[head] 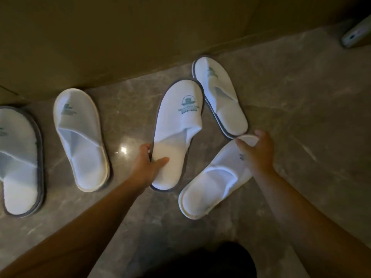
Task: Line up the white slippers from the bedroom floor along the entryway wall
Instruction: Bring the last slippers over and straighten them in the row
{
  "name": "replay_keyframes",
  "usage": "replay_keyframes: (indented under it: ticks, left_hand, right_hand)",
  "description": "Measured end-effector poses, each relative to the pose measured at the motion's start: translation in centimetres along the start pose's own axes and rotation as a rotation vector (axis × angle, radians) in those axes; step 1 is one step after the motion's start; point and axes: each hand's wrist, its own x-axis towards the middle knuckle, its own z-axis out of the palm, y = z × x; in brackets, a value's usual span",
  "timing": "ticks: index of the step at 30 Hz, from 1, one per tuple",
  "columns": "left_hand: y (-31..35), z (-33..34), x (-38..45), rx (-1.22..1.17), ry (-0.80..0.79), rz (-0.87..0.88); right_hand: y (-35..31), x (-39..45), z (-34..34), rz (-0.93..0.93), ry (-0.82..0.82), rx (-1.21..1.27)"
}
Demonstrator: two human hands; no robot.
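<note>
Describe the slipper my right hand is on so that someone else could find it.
Follow the wall to the right end of the slipper row. The slipper lies nearest you, gripped at its toe by the right hand. Unlike its neighbours, it lies diagonally and has a white edge.

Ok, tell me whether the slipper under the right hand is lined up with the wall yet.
Not lined up. The slipper lies slanted on the floor, toe toward the right, while the right hand grips its toe end.
</note>
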Motion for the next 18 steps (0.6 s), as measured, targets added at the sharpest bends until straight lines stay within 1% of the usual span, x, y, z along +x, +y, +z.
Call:
replay_keyframes:
  ticks: [3, 4, 7, 9, 12, 14, 16, 18]
  left_hand:
    - [-0.4, 1.8, 0.9, 0.012, 0.0, -0.006]
    - [-0.6, 2.4, 1.2, 0.021, 0.005, -0.014]
    - [-1.0, 3.9, 1.9, 0.022, 0.061, -0.057]
    - [-1.2, 4.4, 2.1, 0.022, 0.096, -0.103]
    - [-1.5, 4.5, 2.5, 0.014, 0.116, -0.116]
    - [-1.3, 4.3, 2.8, 0.009, 0.103, -0.091]
    - [-0.8, 4.2, 3.0, -0.002, 0.057, -0.055]
    - [-0.1, 4.2, 3.1, 0.006, 0.03, -0.019]
  right_hand:
    - [3.5, 1.7, -1.5, 0.128, 0.005, -0.206]
    - [4.4, 2.1, -1.5, 0.168, 0.003, -0.186]
    - [5.9, 2.4, -0.6, 0.314, 0.006, 0.064]
    - [6.5, 2.6, -0.1, 0.34, 0.012, 0.122]
    - [6.6, 2.0, -0.1, 0.305, 0.023, 0.164]
    - [6.3, 1.5, -0.7, 0.268, -0.006, 0.222]
    - [5.5, 0.9, -1.7, 0.183, -0.034, 0.276]
    - [4.4, 0.4, -2.5, 0.058, -0.043, 0.29]
